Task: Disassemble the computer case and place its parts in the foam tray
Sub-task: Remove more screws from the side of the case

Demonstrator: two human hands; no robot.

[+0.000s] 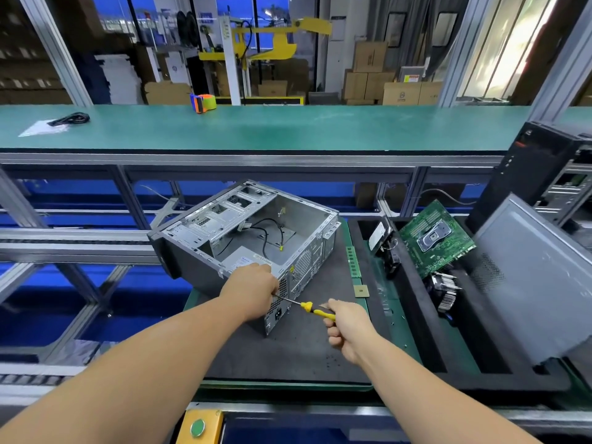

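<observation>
Case lies open, nearly gutted, black cables loose inside.

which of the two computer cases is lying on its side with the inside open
The silver-grey case on the dark mat, where the left hand rests and the right hand holds the yellow screwdriver. The black case at far right stands upright.
</observation>
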